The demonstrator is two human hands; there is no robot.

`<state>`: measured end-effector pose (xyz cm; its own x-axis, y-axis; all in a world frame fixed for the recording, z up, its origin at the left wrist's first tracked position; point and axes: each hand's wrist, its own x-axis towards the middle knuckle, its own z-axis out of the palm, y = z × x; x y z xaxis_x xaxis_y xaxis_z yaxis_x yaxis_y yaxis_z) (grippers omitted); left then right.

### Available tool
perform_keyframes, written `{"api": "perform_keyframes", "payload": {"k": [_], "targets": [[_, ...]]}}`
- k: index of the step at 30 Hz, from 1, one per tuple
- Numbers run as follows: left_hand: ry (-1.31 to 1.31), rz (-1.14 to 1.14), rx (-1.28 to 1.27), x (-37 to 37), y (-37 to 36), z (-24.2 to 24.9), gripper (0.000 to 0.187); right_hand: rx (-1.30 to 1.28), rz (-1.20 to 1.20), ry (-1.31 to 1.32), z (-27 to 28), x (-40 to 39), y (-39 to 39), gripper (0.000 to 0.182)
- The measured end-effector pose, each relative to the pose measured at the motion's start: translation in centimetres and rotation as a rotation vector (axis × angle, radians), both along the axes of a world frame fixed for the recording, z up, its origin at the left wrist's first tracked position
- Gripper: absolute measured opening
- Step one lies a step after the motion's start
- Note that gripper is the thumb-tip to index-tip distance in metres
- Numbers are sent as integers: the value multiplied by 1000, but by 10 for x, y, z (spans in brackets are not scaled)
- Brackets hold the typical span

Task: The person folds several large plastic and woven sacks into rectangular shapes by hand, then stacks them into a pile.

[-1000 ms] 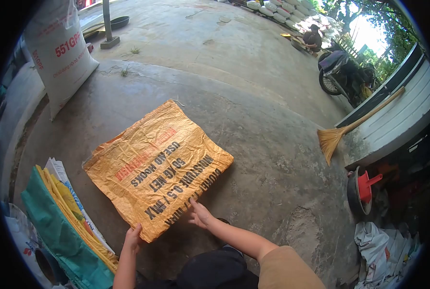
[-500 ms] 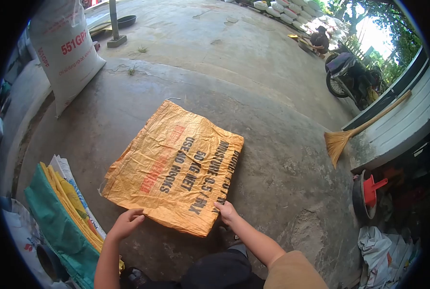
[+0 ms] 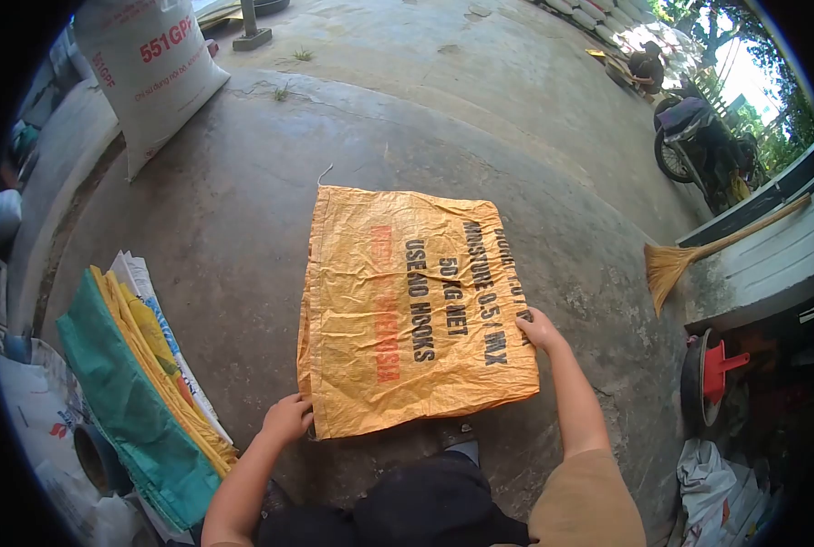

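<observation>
An orange woven sack (image 3: 361,310) with black and red print lies folded in front of me, its printed face up. My right hand (image 3: 539,330) grips its right edge, thumb on top and the other fingers hidden beneath. At the lower left corner my left hand (image 3: 288,417) is closed on the sack's edge, its fingertips partly hidden. A loose string stands out from the sack's upper left corner.
Folded green (image 3: 133,392) and yellow sacks (image 3: 165,365) lie at left. A full white sack (image 3: 156,87) stands upper left. At right are a broom (image 3: 667,272), a red scoop (image 3: 714,372) and white bags (image 3: 706,479). A person (image 3: 647,68) crouches near a motorbike (image 3: 699,150).
The orange sack has turned and moved right, its sides now nearly straight to me. My left hand has closed on its lower left corner; my right hand has moved right and up with it.
</observation>
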<state>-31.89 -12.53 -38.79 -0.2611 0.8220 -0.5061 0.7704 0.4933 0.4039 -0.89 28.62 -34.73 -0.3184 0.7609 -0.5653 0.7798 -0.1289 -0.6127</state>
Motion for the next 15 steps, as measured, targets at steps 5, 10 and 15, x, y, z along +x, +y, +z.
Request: {"api": "perform_keyframes", "payload": {"k": [5, 10, 15], "targets": [[-579, 662, -35, -13, -11, -48, 34, 229, 169, -106, 30, -32, 3, 39], [-623, 973, -3, -23, -7, -37, 42, 174, 198, 17, 36, -40, 4, 38], [-554, 995, -53, -17, 1, -34, 48, 139, 143, -213, -31, -15, -6, 43]]}}
